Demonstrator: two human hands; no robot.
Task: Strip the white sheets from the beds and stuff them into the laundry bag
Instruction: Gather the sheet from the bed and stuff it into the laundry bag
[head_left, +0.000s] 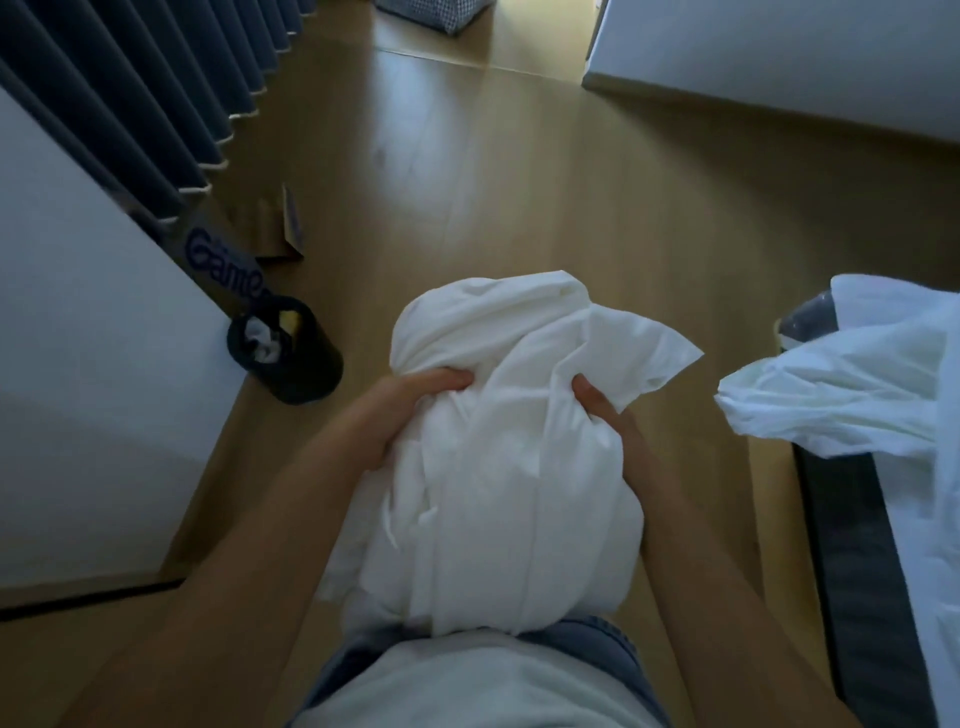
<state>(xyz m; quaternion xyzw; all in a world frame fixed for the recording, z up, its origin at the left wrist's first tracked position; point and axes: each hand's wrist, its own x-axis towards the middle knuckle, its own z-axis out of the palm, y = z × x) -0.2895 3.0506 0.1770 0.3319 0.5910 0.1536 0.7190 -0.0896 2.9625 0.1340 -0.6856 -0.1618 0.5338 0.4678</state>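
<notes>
Both hands are gripping a crumpled white bedsheet bundle (498, 447) held against the person's waist, above the light wooden plank floor (519, 182).

The left hand (415, 410) is clutching the bundle's left side with its fingers curled into the cloth, and the right hand (605, 410) is pinching folds on the right side, thumb showing on top. Another loose white sheet (852, 395) is hanging off the dark-edged bed (852, 561) at the right, apart from the bundle. At the left, a brown cardboard box (228, 260) is leaning between a white panel (93, 332) and pleated dark blue curtains (135, 93); its blue lettering is reading "Gam" (the rest is hidden). Just beside it, a small black round bin (306, 364) is holding crumpled white and yellow scraps.
</notes>
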